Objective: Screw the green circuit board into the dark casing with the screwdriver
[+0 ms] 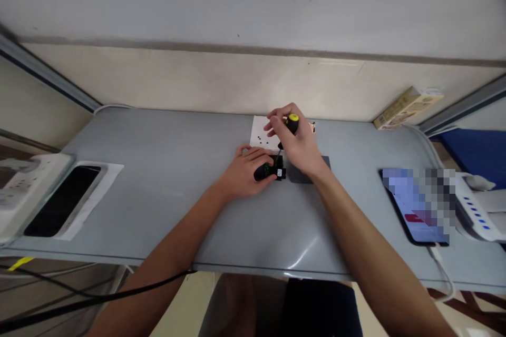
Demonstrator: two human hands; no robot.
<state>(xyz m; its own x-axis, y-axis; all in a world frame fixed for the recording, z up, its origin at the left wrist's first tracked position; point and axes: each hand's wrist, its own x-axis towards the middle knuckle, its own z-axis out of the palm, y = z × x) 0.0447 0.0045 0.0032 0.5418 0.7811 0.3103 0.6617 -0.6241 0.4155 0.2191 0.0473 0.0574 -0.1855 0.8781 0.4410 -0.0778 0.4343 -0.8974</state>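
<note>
My left hand [245, 171] lies on the grey table [166, 195], fingers closed round a small black device [272, 170] with a green spot and a white label. My right hand [294, 142] grips a screwdriver [290, 127] with a black handle and yellow cap, held upright with its tip down at the black device. Just behind the hands lies a white sheet [261, 134] with several tiny dark screws on it. A dark flat pad [312, 171] sits under my right wrist.
A black phone [61, 200] lies on white paper at the left, beside a white power strip [23, 184]. At the right a lit phone [415, 205] is plugged into a cable, next to another white strip [474, 210]. A cardboard box [407, 108] leans at the back right.
</note>
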